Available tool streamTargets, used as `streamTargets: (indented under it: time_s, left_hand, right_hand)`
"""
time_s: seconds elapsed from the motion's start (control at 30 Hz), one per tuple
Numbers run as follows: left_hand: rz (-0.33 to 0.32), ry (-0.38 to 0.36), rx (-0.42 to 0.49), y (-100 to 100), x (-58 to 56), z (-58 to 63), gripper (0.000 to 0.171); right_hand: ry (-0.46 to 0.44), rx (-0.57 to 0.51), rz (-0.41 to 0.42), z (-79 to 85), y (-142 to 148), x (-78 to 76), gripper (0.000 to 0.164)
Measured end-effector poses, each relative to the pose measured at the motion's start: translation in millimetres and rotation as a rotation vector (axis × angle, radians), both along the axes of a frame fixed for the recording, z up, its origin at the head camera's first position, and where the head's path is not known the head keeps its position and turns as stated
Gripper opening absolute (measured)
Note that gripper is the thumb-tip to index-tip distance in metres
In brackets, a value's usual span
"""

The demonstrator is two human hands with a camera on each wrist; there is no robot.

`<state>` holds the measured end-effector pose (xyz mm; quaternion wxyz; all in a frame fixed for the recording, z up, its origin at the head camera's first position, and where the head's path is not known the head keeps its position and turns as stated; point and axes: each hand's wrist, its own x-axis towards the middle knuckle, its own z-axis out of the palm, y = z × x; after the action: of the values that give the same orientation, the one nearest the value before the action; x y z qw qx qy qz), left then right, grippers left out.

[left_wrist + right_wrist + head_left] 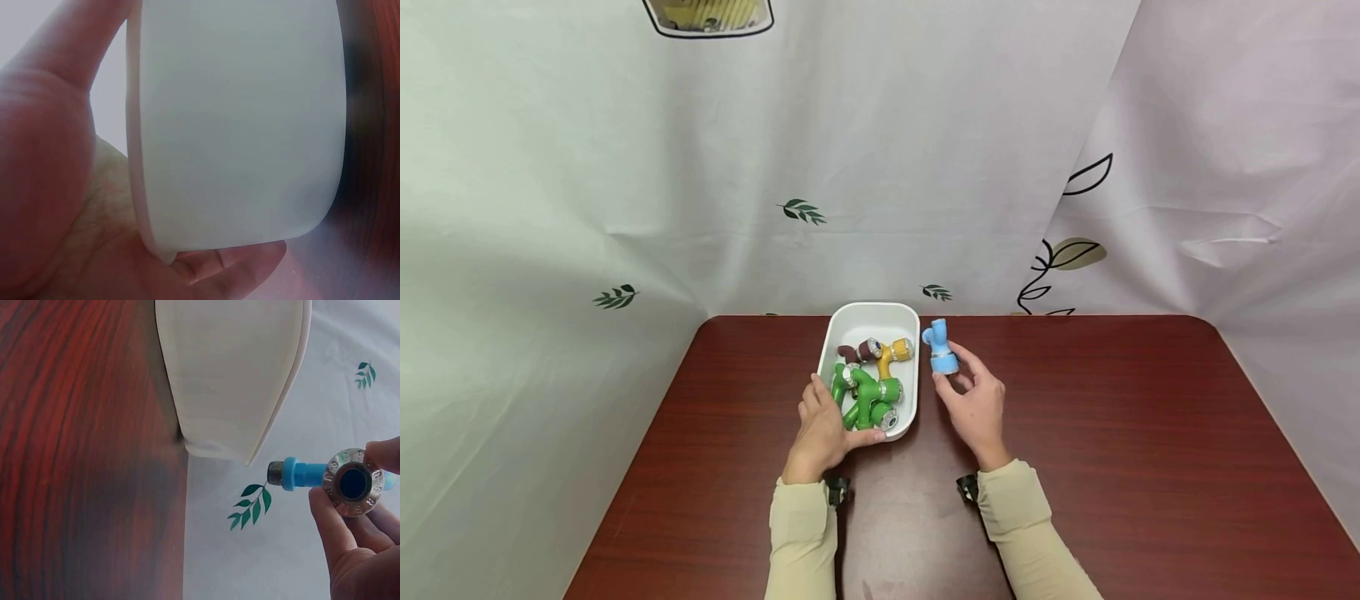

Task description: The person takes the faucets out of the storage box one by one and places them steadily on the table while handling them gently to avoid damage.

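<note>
My right hand (976, 412) pinches a light blue pipe fitting (939, 346) between thumb and fingers, just right of a white tray (870, 311). In the right wrist view, the blue fitting (308, 475) shows a silver ring around a dark round opening and a threaded side branch. At the tray's near left corner, my left hand (822, 429) grips it, thumb along the near rim and fingers at the left side. Inside lie several green fittings (867, 392), a yellow one (885, 360) and a dark brown one (859, 351). The left wrist view shows mostly the tray's outer wall (244, 125).
The tray stands on a reddish-brown wooden table (1112, 467), close to its far edge. Behind the table and along its sides hangs a pale cloth (880, 167) with printed leaves.
</note>
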<state>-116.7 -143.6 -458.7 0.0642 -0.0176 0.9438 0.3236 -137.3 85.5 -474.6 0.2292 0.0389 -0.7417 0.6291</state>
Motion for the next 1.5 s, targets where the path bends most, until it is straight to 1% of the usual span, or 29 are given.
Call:
streamTargets:
  time_s: [0.27,0.5,0.7,0.93,1.17,1.5]
  left_hand:
    - [-0.001,0.003,-0.003,-0.8,0.4,-0.4,0.145]
    - [-0.001,0.005,-0.001,-1.0,0.8,-0.7,0.144]
    - [0.001,0.007,-0.006,-1.4,0.3,-0.4,0.144]
    - [0.002,-0.006,0.004,-0.9,-0.5,0.0,0.145]
    - [0.003,-0.001,0.012,0.9,-0.6,1.1,0.144]
    - [0.001,-0.001,0.024,0.5,1.1,0.0,0.145]
  right_hand:
    - [-0.120,0.040,-0.001,0.3,1.9,1.3,0.047]
    - [-0.142,0.067,-0.013,0.5,3.9,0.2,0.048]
    - [-0.186,0.111,-0.023,1.1,6.9,-1.2,0.047]
    - [-0.237,0.190,-0.035,1.4,14.5,-6.7,0.045]
    - [-0.289,0.299,-0.048,1.3,22.0,-11.1,0.047]
    - [-0.349,0.425,-0.013,1.6,28.1,-15.4,0.047]
